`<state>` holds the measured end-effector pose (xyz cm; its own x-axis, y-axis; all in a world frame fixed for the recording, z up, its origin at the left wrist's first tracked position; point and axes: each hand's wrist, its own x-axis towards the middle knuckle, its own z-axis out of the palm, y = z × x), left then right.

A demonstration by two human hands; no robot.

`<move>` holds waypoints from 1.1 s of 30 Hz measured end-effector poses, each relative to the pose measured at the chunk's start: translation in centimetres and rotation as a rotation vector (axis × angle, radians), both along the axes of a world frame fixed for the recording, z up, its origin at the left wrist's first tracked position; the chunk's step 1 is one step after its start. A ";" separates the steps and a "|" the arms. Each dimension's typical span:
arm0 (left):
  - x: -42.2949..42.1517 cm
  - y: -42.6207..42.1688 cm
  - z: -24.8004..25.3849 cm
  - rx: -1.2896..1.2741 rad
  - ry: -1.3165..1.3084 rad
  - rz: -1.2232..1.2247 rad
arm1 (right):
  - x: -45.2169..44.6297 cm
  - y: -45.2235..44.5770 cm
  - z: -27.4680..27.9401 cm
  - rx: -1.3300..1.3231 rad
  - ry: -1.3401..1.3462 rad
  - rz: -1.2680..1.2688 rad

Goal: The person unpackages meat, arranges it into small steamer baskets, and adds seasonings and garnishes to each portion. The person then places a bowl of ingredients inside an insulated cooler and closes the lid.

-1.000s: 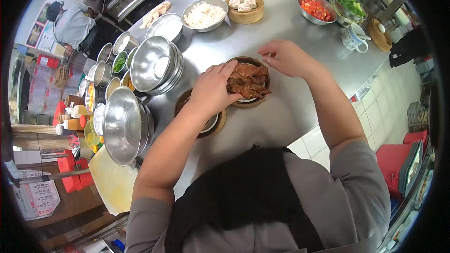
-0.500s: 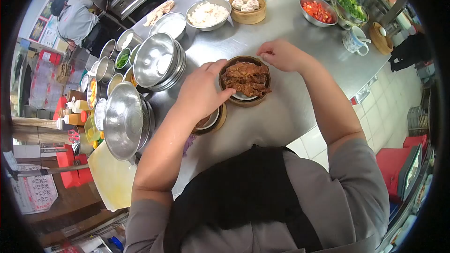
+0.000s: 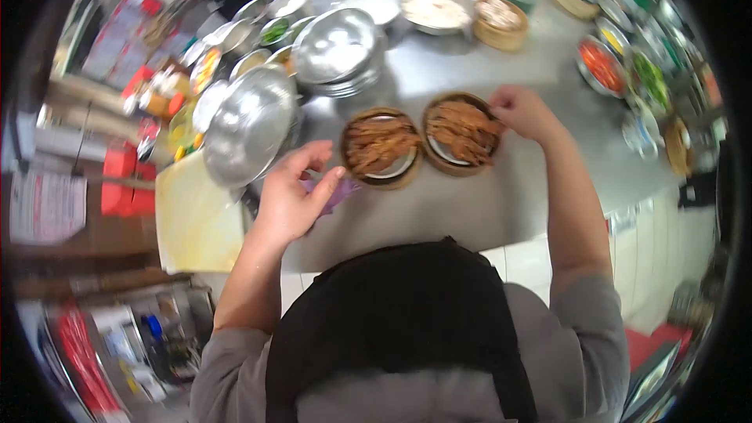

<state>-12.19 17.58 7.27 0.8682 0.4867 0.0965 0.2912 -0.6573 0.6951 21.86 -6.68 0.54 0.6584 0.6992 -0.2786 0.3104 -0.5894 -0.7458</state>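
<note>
Left hand point(image 3: 291, 197), loosely open, had drawn well left of right steamer point(image 3: 456, 167) — leaving meat point(image 3: 380, 145) in left steamer point(image 3: 384, 182), just beside right steamer, uncovered: 2 filled. Right hand point(image 3: 521, 113), fingers closed, hung at right steamer's right rim — hold unclear.

The metal worktable point(image 3: 446, 219) supports 1 filled round steamer point(image 3: 389, 182) and a 2nd steamer point(image 3: 460, 170), side by side near its middle. Stacked metal bowls point(image 3: 341, 51) stand at left; a red-food bowl point(image 3: 586, 78) and a mug point(image 3: 642, 138) stand at right.
</note>
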 end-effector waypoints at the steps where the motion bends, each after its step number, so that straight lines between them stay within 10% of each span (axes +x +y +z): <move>1: -1.3 0.3 0.1 0.013 0.009 0.050 | 0.2 -0.1 0.0 0.000 -0.021 0.008; 10: -11.4 3.1 -10.2 0.785 0.402 0.065 | -9.6 4.3 7.4 0.338 -0.372 0.202; 14: -11.2 3.1 -8.2 0.531 0.520 -0.048 | -18.4 8.5 11.8 0.265 -0.359 0.412; 21: -20.0 11.5 -3.2 0.242 -0.255 0.302 | -25.7 20.0 10.5 0.322 -0.787 0.673; 33: -28.3 29.1 -11.0 0.402 0.089 0.634 | -32.0 30.5 4.3 -0.320 -0.970 0.779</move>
<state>-40.52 46.66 -3.76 0.4468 0.8375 0.3145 0.7419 -0.5434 0.3929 -10.18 23.84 4.85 0.1343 0.9805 -0.1436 0.9860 -0.1177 0.1184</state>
